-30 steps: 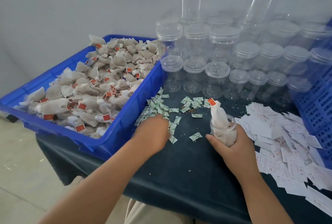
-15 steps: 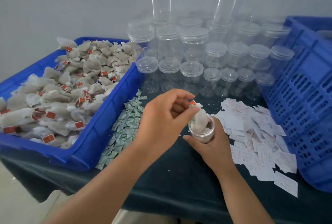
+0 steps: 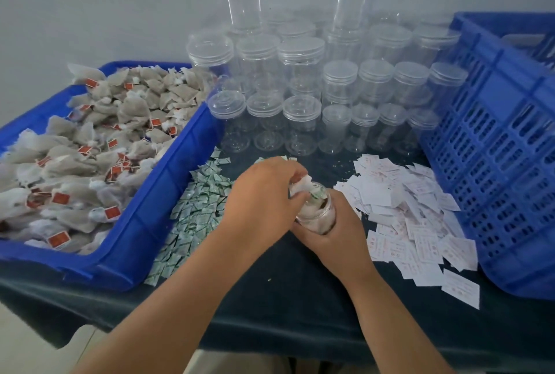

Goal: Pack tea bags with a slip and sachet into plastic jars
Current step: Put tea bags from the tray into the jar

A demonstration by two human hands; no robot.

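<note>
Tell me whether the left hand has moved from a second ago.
Yes. The left hand left the sachet pile beside the blue tray and went right, to the mouth of the jar.

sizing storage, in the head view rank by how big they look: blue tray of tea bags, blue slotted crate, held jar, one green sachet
1. Blue tray of tea bags and blue slotted plastic crate: alike, crate cropped.
2. Clear plastic jar held in the right hand.
3. Green sachet.

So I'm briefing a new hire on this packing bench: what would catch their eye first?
Probably the big blue bin on the left, heaped with tea bags bearing red tags. Next, the rows of clear lidded jars stacked against the back wall. In the middle, the right hand grips an open jar while the left hand presses contents into its mouth, with green sachets to the left and white slips to the right.
</note>
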